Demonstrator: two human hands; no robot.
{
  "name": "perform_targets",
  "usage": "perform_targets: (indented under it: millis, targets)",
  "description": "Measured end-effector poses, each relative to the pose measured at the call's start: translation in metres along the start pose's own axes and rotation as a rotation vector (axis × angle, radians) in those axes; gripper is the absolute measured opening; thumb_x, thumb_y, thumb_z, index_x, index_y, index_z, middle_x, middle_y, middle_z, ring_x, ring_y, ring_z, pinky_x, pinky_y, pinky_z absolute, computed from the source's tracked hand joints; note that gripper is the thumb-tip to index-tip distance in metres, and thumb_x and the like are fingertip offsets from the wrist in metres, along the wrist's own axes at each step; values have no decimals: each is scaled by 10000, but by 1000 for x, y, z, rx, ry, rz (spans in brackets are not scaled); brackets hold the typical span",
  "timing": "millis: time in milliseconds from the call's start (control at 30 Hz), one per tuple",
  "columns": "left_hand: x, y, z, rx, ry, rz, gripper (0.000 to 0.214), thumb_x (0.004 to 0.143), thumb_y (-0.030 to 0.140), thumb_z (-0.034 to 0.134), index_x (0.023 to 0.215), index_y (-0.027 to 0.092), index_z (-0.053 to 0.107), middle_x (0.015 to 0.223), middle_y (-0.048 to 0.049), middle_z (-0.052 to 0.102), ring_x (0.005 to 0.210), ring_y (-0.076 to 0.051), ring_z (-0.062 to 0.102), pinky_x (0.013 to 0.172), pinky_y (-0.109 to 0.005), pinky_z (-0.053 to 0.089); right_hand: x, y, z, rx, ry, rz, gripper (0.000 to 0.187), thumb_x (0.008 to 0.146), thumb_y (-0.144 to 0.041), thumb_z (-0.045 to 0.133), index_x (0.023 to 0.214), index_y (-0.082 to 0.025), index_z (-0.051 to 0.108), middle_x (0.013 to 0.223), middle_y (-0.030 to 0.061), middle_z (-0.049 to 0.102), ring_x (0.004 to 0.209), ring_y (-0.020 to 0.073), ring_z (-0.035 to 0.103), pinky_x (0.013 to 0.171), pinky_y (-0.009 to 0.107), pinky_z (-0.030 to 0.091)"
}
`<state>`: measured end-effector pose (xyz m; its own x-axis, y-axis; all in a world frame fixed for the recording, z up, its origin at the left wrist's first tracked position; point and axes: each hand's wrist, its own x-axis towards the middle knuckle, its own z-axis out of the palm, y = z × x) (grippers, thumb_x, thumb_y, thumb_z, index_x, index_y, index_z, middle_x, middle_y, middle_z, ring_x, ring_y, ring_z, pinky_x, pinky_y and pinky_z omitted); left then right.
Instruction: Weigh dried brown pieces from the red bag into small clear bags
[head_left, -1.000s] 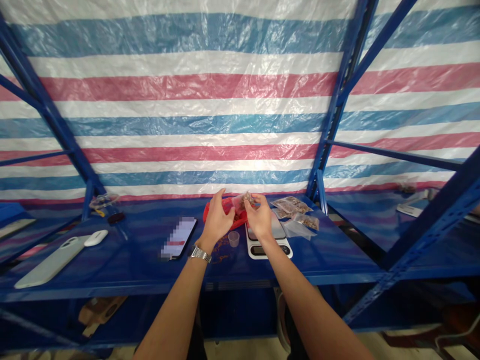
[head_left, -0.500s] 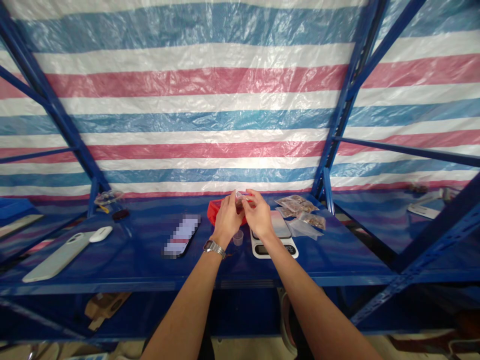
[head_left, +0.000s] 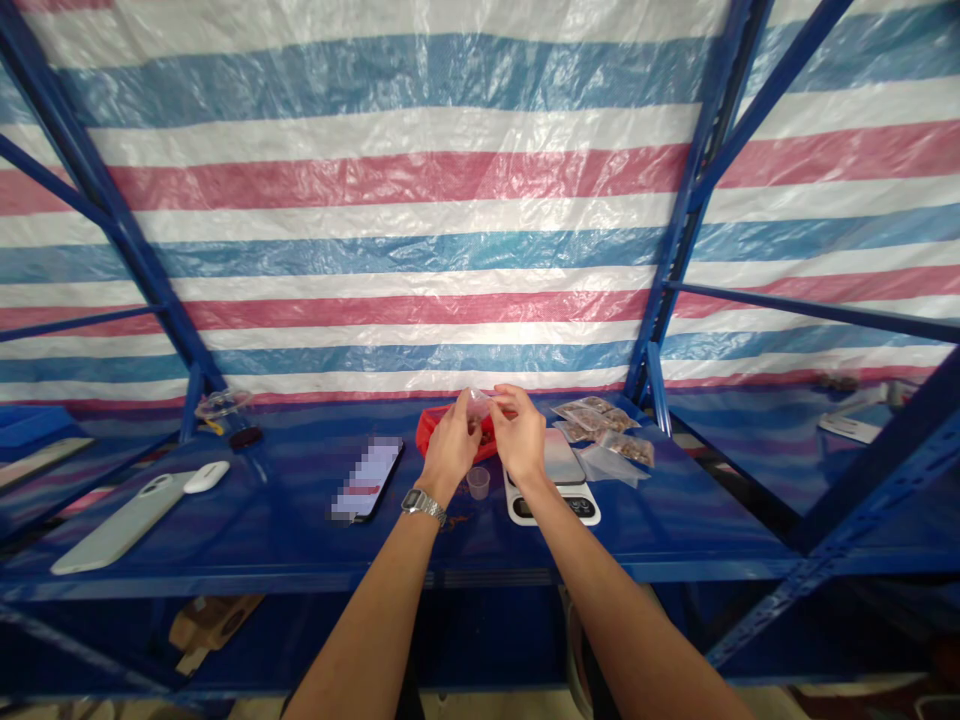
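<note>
Left hand (head_left: 451, 442) has closed in toward the bag (head_left: 478, 404).
It lies between both hands, pinched by left and right hand (head_left: 520, 438) fingertips, at the red container (head_left: 427, 432).

the left hand (head_left: 448, 445) and right hand (head_left: 520, 436) hold a clear bag (head_left: 478, 404) by a red container (head_left: 427, 432)

A small, clear plastic bag (head_left: 478, 402) is pinched between the left fingers (head_left: 459, 408) and right fingers (head_left: 511, 396); a red container (head_left: 427, 428) lies just beneath them.
</note>
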<state>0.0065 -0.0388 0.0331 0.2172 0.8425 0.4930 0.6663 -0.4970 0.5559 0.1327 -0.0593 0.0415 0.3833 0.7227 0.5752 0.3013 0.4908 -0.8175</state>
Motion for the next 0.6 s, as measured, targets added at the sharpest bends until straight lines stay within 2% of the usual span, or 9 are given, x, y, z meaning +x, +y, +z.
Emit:
perform_targets:
  millis: [67,167,400,500,600]
  targets:
    - [0,0,0,42,21,-7,674,934,159,568,1579,166,372,1198,-194,726,1062,-289,719,880,-380,543,0,0,1,4,-5,-13,269,874,-305,601,1115,-223,686,972,60,789,846,223,744,850,358,589]
    - [1,-1,1,66,65,11,703,916,176,598,1581,150,372,1301,-226,684,1150,-310,692,934,-407,535,0,-1,2,6,-32,-39,278,881,-291,592,1134,-223,682,993,56,786,875,215,745,877,355,586]
    - [3,-3,1,104,80,42,623,947,157,509,1562,169,416,1200,-190,728,1101,-315,694,938,-420,521,0,0,-3,-53,10,-63,237,904,-279,551,1084,-235,699,1022,66,790,943,232,750,920,366,571]
    - [2,-3,1,152,83,109,685,924,132,527,1589,188,372,1220,-167,717,1164,-322,642,1035,-470,450,0,8,-6,-99,0,-67,269,900,-238,520,1106,-217,692,1048,84,774,959,237,735,950,394,562]
    - [-1,0,0,172,66,146,734,924,107,498,1625,218,309,1256,-154,700,1183,-325,597,1046,-480,408,-1,15,-10,-169,-9,-114,337,866,-192,509,1158,-199,678,1162,114,726,1066,241,696,1022,415,535]
